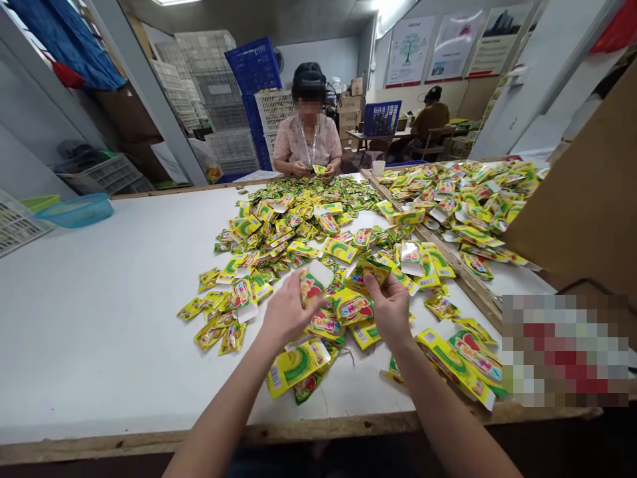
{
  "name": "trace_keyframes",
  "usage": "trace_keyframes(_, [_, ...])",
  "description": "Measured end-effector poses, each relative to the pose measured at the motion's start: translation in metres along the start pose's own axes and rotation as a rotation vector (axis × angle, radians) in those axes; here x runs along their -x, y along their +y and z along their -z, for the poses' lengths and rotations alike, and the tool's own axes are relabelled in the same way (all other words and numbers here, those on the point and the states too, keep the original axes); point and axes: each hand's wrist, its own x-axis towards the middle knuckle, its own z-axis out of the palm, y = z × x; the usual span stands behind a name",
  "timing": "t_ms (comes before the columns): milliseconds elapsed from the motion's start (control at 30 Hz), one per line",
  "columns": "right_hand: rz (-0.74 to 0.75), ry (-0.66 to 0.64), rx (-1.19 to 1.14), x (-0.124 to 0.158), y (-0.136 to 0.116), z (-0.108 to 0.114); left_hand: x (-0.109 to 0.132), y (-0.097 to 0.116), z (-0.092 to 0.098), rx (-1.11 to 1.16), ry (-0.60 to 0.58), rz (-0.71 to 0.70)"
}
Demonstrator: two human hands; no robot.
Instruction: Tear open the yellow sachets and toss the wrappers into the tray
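no word can be read for certain. colourful lettering (354,309) on the yellow box (343,317) near the middle is too blurred; a barcode (276,377) marks the yellow carton (298,365) nearer and to the left. print on the far-right posters (409,53) is too small.

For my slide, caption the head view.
Left hand holds a carton, right hand a packet, over a white table.

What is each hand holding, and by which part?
The left hand holds a carton by its left and lower edges; the right hand, a packet by its near edge.
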Motion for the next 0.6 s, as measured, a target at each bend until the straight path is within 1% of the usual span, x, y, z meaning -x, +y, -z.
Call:
trace_keyframes(67, [0.099,-0.022,0.030,0.008,-0.003,-0.002,0.018,0.009,-0.005,0.014,0.002,-0.061])
trace_keyframes(100, [0.152,-0.042,0.059,0.012,-0.004,-0.003,0.024,0.010,-0.009,0.026,0.025,-0.084])
trace_keyframes(167, [0.272,-0.105,0.193,0.018,-0.005,-0.004,0.032,0.009,-0.020,0.053,0.113,-0.121])
trace_keyframes(233, [0.376,-0.222,0.397,0.020,-0.007,-0.003,0.036,0.005,-0.029,0.058,0.216,-0.153])
trace_keyframes(300, [0.409,-0.374,0.565,0.019,-0.011,-0.002,0.037,-0.001,-0.034,0.029,0.286,-0.179])
trace_keyframes(367, [0.350,-0.498,0.640,0.015,-0.014,0.001,0.038,-0.007,-0.036,-0.025,0.308,-0.207])
trace_keyframes(467, [0.200,-0.596,0.692,0.009,-0.011,0.004,0.038,-0.011,-0.037,-0.126,0.282,-0.294])
trace_keyframes(533, [0.110,-0.599,0.688,0.009,-0.006,0.004,0.038,-0.011,-0.038,-0.186,0.249,-0.346])
trace_keyframes(567, [0.067,-0.565,0.649,0.011,-0.002,0.003,0.039,-0.010,-0.038,-0.188,0.243,-0.349])
trace_keyframes(600, [0.039,-0.501,0.586,0.013,0.001,0.001,0.039,-0.008,-0.039,-0.162,0.246,-0.332])
